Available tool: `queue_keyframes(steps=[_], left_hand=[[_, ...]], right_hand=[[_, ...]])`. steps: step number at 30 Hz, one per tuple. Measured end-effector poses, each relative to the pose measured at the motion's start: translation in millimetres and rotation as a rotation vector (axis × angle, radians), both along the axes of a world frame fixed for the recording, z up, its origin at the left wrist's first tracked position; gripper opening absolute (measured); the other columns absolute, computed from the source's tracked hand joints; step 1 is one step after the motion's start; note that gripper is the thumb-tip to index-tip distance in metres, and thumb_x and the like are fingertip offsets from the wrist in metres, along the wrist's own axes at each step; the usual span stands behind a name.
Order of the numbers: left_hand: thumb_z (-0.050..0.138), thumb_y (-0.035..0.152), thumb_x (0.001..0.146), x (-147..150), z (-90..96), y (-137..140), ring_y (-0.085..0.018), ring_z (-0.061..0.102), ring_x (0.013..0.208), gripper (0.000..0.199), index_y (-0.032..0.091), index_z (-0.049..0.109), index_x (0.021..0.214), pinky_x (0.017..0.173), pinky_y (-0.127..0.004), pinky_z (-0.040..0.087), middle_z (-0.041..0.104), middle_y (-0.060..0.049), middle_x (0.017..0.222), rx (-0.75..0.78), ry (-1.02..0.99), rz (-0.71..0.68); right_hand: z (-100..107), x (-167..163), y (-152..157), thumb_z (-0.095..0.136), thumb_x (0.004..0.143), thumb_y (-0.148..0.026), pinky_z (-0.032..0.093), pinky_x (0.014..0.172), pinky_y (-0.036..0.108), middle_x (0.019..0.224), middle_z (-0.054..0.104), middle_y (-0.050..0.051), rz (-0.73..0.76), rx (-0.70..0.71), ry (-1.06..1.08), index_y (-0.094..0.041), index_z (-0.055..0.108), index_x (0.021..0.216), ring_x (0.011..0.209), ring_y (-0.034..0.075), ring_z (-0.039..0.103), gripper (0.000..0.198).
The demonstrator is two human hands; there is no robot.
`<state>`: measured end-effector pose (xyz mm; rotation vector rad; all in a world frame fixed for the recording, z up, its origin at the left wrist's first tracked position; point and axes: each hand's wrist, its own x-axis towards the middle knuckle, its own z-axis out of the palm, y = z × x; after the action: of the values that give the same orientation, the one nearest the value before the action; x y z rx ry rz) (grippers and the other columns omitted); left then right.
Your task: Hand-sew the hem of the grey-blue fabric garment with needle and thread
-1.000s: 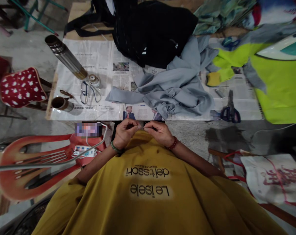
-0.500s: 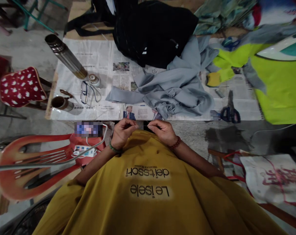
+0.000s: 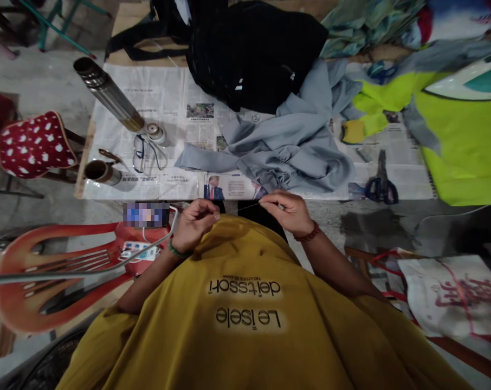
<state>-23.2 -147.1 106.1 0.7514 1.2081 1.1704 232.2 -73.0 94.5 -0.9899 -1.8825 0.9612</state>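
A thin thread (image 3: 245,207) runs between my hands, just in front of the table's near edge. My left hand (image 3: 194,223) pinches one end with thumb and forefinger, and a green bead bracelet circles that wrist. The other end is pinched by my right hand (image 3: 288,213), which wears a dark red bracelet. Whether a needle is in either pinch is too small to tell. Beyond my hands a crumpled grey cloth garment (image 3: 294,141) lies on the newspaper-covered table (image 3: 168,184).
Dark-handled scissors (image 3: 381,187) lie near the right front edge. An iron (image 3: 473,81) rests on a yellow-green garment (image 3: 465,146). A steel flask (image 3: 111,97), a mug (image 3: 103,171) and glasses (image 3: 139,153) sit at the left. A red chair (image 3: 21,271) stands left of me.
My hands have moved apart, the right one to the right and slightly up, the left one slightly left. More of the thread now shows between them.
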Motion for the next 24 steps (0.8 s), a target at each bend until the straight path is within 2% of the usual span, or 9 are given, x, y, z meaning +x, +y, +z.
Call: queue_keyframes(steps=[6,10,17,21,24], left_hand=[[0.087,0.026,0.060,-27.5,3.0,-25.0,-0.004,0.044,0.047,0.032,0.018,0.061,0.077,0.040,-0.015,0.031,0.065,0.003,0.071,-0.060,0.075,0.106],[0.084,0.025,0.061,-39.6,5.4,-40.5,-0.003,0.041,0.044,0.029,0.018,0.060,0.075,0.038,-0.016,0.029,0.063,0.004,0.069,-0.139,0.105,0.149],[0.086,0.026,0.054,-55.6,1.1,-56.0,-0.004,0.043,0.040,0.034,0.019,0.060,0.076,0.036,-0.016,0.028,0.064,0.004,0.066,-0.263,0.112,0.255],[0.087,0.028,0.051,-64.7,-5.9,-60.0,-0.002,0.037,0.037,0.036,0.019,0.060,0.073,0.036,-0.015,0.025,0.058,0.007,0.058,-0.330,0.116,0.299],[0.087,0.029,0.053,-69.4,-12.7,-61.3,-0.002,0.034,0.038,0.035,0.019,0.060,0.073,0.037,-0.015,0.024,0.054,0.008,0.054,-0.346,0.129,0.307]], right_hand=[[34.2,37.6,21.1,0.067,0.093,-0.031,0.052,0.064,0.028,0.078,0.073,0.000,-0.086,0.245,-0.168,-0.027,0.077,0.086,0.068,0.014,0.065,0.013],[57.2,54.8,27.7,0.066,0.094,-0.032,0.053,0.064,0.028,0.078,0.074,0.000,-0.154,0.389,-0.310,-0.028,0.077,0.087,0.068,0.015,0.066,0.014],[80.0,103.5,40.2,0.069,0.093,-0.029,0.052,0.063,0.024,0.075,0.076,0.002,-0.318,0.731,-0.465,-0.024,0.079,0.088,0.068,0.014,0.069,0.012],[85.6,139.0,44.5,0.070,0.091,-0.032,0.049,0.061,0.026,0.071,0.074,0.003,-0.397,0.731,-0.516,-0.023,0.079,0.085,0.066,0.015,0.068,0.014],[86.2,160.9,43.9,0.071,0.089,-0.036,0.048,0.060,0.027,0.068,0.072,0.003,-0.460,0.641,-0.513,-0.023,0.079,0.080,0.064,0.016,0.066,0.017]])
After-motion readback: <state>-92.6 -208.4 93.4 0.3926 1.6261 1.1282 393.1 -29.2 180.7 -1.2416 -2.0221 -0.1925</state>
